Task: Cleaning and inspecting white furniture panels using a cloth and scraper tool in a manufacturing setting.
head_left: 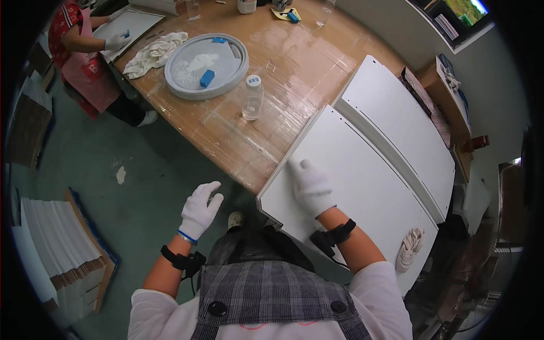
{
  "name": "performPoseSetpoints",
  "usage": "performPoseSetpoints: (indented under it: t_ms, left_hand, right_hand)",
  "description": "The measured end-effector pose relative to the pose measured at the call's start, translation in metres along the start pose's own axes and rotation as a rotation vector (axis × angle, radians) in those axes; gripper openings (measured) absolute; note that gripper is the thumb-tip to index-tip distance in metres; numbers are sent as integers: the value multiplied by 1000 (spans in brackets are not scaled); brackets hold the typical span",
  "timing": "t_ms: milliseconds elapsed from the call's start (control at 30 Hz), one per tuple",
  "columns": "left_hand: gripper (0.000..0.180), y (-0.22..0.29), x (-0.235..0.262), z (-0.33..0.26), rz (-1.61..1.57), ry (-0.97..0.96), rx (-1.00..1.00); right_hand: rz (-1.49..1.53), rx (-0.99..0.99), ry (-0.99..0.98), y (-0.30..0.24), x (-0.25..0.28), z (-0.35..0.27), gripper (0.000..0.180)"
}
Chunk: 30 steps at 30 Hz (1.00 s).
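Observation:
My right hand, in a white knit glove, rests on the near white panel. Its fingers are curled in against the surface, and whatever may be under them is hidden. My left hand, gloved the same way, hangs over the floor left of the panel's corner, holding nothing, with thumb and fingers apart. A second white panel lies beyond the first. On the near panel's right end sits a bunched whitish cloth or glove.
A film-covered table carries a round grey lid with white powder and a blue block, a clear bottle and a crumpled cloth. Another person works at the far left. Stacked boards stand lower left.

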<state>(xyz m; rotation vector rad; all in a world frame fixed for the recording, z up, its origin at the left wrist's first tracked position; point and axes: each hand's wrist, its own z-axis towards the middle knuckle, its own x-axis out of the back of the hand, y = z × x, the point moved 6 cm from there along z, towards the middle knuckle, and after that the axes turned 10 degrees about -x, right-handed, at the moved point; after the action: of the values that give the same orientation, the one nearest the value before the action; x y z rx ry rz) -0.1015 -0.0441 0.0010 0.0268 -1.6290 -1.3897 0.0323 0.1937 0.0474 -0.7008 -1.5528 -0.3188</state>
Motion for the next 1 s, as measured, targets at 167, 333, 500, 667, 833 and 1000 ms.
performPoseSetpoints:
  t_ms: [167,333,500,667,833,1000]
  left_hand:
    - [30,-1,9,4,-15,30,-47]
    - [31,-1,11,10,-11,1,-109]
    - [30,-4,18,16,-44,-24,-161]
    - [29,-2,24,25,-55,-57,-199]
    - [30,19,13,43,-100,-132,-275]
    - [29,58,0,56,-63,-218,-436]
  right_hand:
    - [113,466,-173,-53,-16,-72,36]
    - [53,118,-73,-21,-10,-58,47]
    - [291,164,-77,-21,1,-85,41]
    - [143,-241,274,26,4,-100,45]
    - [216,224,47,-40,-8,-132,36]
    - [123,-540,358,40,-6,-139,23]
